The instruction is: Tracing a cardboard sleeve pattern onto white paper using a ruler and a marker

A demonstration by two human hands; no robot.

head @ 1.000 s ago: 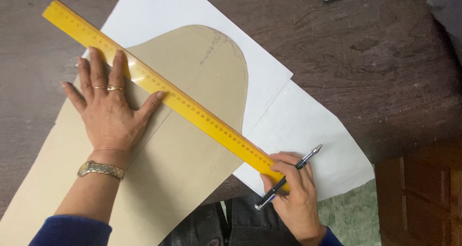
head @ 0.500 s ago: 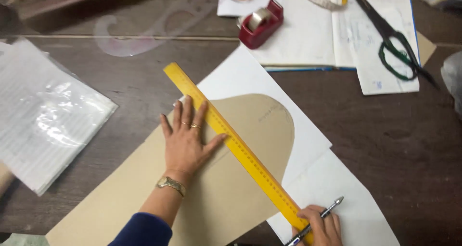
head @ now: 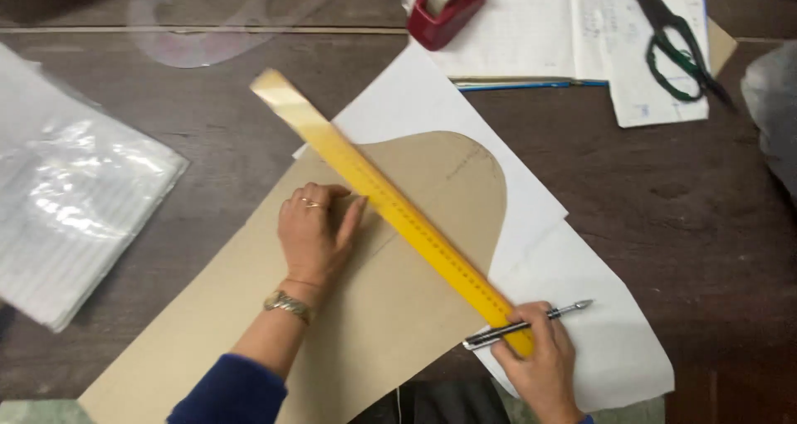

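Two hands work w/ a long yellow ruler (head: 390, 210) that lies slanted across a brown card shape (head: 249, 324). Left hand (head: 314, 233) rests on the card just beside the ruler, fingers curled. Right hand (head: 541, 364) pins the ruler's near end & grips a pen (head: 531, 324). White paper (head: 581, 308) lies under the card.

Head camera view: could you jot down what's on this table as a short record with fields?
Left hand: flat on a brown card pattern, beside the yellow ruler
Right hand: holds a pen at the ruler's near end
Under pattern: white paper
Far edge: red tape dispenser, scissors
Left side: clear plastic sleeve
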